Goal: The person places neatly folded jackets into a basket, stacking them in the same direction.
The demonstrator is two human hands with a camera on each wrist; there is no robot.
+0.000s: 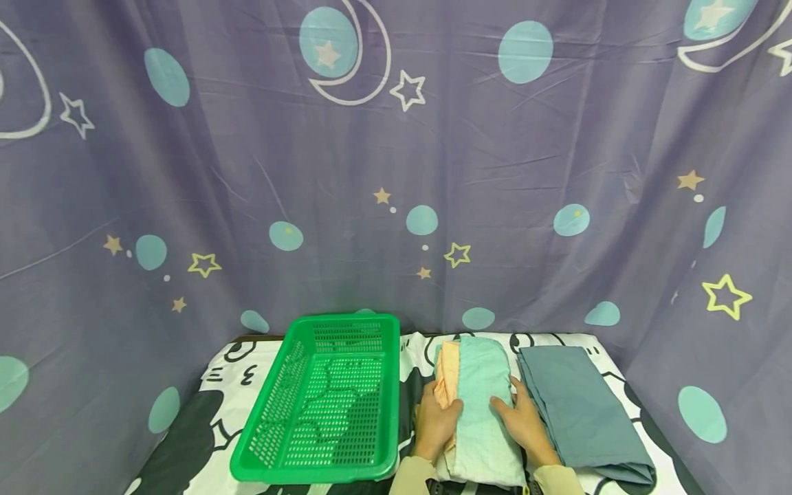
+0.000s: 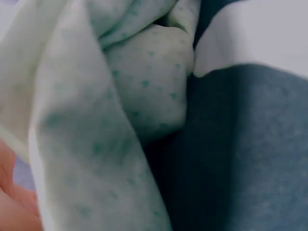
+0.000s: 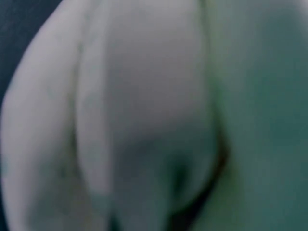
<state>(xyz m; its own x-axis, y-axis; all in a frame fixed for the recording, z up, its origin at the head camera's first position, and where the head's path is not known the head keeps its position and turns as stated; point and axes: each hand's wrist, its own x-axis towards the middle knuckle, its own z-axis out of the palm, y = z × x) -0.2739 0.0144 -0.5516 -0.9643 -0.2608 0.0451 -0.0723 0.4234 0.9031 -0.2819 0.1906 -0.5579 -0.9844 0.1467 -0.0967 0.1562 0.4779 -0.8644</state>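
A long folded mint-green cloth [image 1: 485, 405] lies in the middle of the head view, with a peach strip [image 1: 449, 368] along its left side. My left hand [image 1: 436, 421] grips that left side near the peach strip. On the opposite edge my right hand [image 1: 522, 418] pinches the cloth, thumb on top and fingers at the side. In the left wrist view, pale fabric [image 2: 86, 144] with small green marks hangs in loose folds, and part of the hand shows at the lower left. Blurred pale and green fabric layers [image 3: 154, 86] fill the right wrist view.
A green plastic basket [image 1: 396, 405] with slotted sides stands to the left. On the right lies a folded blue-grey cloth [image 1: 581, 405], close to my right hand. Both rest on a black-and-white patterned cover [image 1: 213, 375]. A purple curtain [image 1: 371, 158] with stars hangs behind.
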